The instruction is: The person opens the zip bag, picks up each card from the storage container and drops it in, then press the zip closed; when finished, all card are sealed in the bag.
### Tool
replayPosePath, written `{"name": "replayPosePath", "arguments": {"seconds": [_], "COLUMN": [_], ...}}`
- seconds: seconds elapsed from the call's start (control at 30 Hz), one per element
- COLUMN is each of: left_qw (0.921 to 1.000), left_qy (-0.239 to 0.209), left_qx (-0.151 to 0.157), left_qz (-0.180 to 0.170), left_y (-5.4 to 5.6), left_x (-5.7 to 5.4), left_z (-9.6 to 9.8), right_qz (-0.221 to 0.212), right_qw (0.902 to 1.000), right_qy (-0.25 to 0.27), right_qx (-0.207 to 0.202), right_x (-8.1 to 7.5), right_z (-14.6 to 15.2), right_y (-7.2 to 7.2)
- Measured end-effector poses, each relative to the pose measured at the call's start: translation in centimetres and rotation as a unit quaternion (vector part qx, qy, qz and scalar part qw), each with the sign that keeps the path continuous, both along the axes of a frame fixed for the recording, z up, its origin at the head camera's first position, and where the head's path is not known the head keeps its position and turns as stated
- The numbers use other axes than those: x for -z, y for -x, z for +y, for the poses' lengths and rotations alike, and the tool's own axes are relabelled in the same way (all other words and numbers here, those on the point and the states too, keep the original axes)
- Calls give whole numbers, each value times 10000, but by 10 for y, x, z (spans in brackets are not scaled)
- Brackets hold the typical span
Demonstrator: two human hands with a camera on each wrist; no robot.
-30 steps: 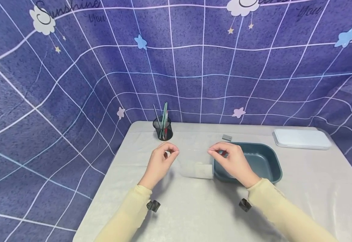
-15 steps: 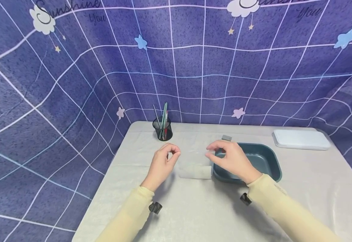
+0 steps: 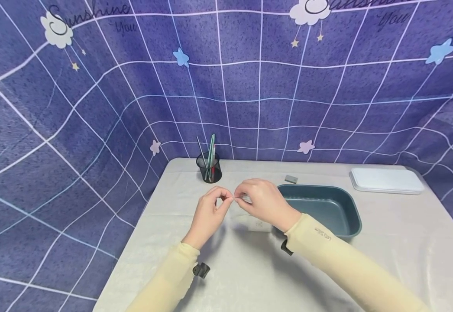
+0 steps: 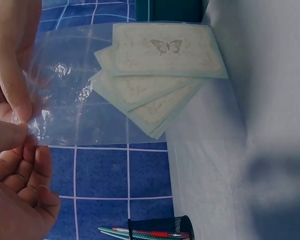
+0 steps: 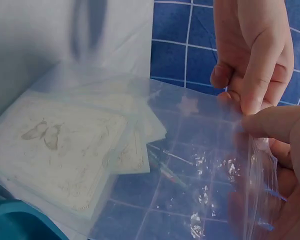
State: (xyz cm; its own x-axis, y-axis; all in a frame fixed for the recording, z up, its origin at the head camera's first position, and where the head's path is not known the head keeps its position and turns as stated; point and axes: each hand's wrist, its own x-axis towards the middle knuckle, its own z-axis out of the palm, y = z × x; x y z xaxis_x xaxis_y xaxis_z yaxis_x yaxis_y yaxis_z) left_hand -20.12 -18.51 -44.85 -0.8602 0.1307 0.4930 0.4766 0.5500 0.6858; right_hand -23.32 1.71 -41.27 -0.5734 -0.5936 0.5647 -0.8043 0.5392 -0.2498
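Observation:
A clear zip bag (image 4: 80, 65) hangs between both hands, its top edge at the fingers. Several pale cards (image 4: 170, 50) lie fanned out at its bottom, one printed with a butterfly. With thumb and forefinger, my left hand (image 3: 208, 214) pinches one end of the bag's top edge. My right hand (image 3: 265, 201) pinches the same edge right beside it, the two hands' fingertips nearly touching. In the right wrist view the gathered edge runs under the right hand's fingers (image 5: 275, 122). The head view shows the bag only faintly, partly covered by the right hand.
A dark teal bin (image 3: 349, 208) stands to the right, partly behind the right forearm. Behind it lies a small grey block (image 3: 291, 178). A black mesh cup (image 3: 210, 171) with pencils is at the back left, a white flat case (image 3: 386, 180) at the back right.
My right hand, first pinching the far end of the bag's edge, parted its fingers and moved left to pinch beside the left hand. The left hand stayed almost in place.

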Motion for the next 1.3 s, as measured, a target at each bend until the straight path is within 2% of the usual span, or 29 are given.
{"name": "replayPosePath", "arguments": {"seconds": [0.2,0.4,0.53,0.73,1.0,1.3], "left_qw": [9999,9998,9997,9994,9997,9999], "left_qy": [-86,-109,-55,-17,-20,-19], "left_qx": [-15,-41,-51,-122,-134,-119], "left_qz": [72,165,230,335,182,16], "left_y": [1,2,0,0,-1,0], "left_x": [1,2,3,4,2,-1], "left_z": [1,3,4,3,1,5], "right_qz": [118,534,747,800,973,1622], "right_qw": [9999,9984,9971,9967,9943,9849], "right_qy": [21,63,-1,-130,-411,-591], "right_qx": [-52,-183,-142,-12,136,157], "right_x": [2,5,7,7,7,13], "right_z": [-2,-2,-3,-1,10,27], "right_y": [0,0,-1,-1,-3,0]}}
